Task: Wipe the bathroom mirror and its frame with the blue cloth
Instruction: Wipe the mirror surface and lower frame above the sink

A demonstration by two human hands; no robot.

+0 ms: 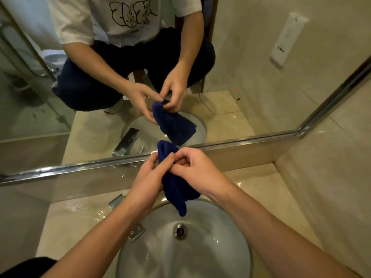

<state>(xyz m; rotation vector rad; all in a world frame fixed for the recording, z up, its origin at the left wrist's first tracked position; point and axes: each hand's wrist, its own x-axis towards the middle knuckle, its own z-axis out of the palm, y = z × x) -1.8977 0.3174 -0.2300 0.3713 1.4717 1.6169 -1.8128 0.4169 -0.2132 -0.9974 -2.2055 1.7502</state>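
- I have the blue cloth bunched between both hands at the centre of the frame, above the far rim of the sink; its loose tail hangs down toward the basin.
- My left hand is curled round the cloth from the left, fingers pinching its upper fold; my right hand pinches the same fold from the right with bent fingers and thumb. Neither hand is spread flat.
- The mirror fills the upper half of the frame, and its metal frame runs as a bright strip across the middle, then climbs along the right edge. The cloth's top sits just in front of that lower strip, but I can't tell whether it touches it.
- I judge I'm gathering or refolding the cloth, with wiping not yet under way. To do this well I'd fold it into a flat pad with a smooth face outward, no trailing corner, so it lies evenly on the glass.
- One hand should then take the pad with fingers spread behind it, pressing broadly, not with fingertips.
- The counter shows wet patches near the faucet at lower left, so I'd keep the tail from dragging through them; a soggy edge would likely streak the glass.
- For the strip, a folded edge run along the metal would reach the seam against the glass.
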